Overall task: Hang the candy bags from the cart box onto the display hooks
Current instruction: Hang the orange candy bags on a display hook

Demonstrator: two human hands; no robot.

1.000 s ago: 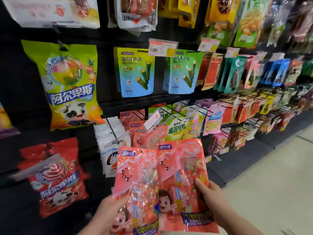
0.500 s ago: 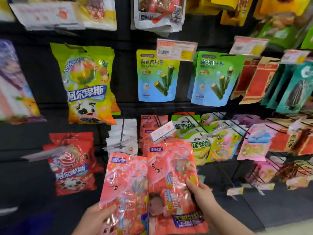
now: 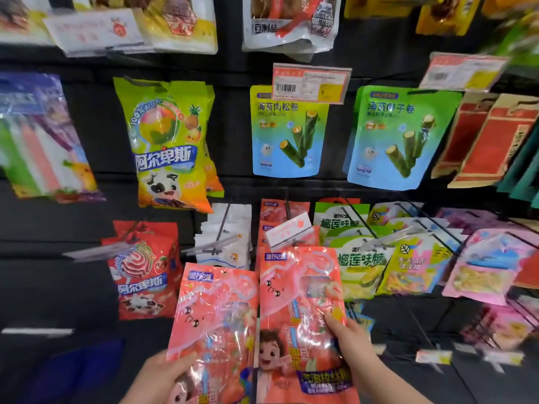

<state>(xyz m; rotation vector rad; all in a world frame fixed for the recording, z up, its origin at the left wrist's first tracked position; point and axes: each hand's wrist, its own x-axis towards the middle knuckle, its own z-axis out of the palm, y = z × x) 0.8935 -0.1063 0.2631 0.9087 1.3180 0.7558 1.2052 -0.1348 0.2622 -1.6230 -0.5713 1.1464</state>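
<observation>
Shop aisle, head view: a dark slatted display wall [image 3: 87, 199] fills the frame, its wire hooks loaded w/ snack packs. A green lollipop bag [image 3: 166, 147] hangs upper left w/ a red lollipop bag [image 3: 143, 275] below it, seaweed-roll packs [image 3: 288, 135] hang at centre & right, and white packs [image 3: 230, 237] and green durian-candy packs [image 3: 358, 263] fill the lower row. A barcode price tag [image 3: 310, 83] hangs top centre, and the frame edges are blurred. Low centre, in front of the wall, a person holds up two matching bags side by side. Both are glossy coral-pink film w/ clear windows, small cartoon faces, a blue logo top left and a cartoon child near the bottom. The left candy bag [image 3: 215, 325] sits lower; the right candy bag [image 3: 297, 301] sits higher, its top just under a hook [image 3: 288, 231] w/ a white tag, where same-pink bags hang. Both are upright w/ long axis vertical, tops toward the hooks and printed fronts to the camera — the left one tips slightly clockwise. The left hand [image 3: 163, 374] grips the left bag's lower-left edge, thumb across the front. The right hand [image 3: 350, 336] pinches the right bag's right edge, thumb on front, fingers behind.
</observation>
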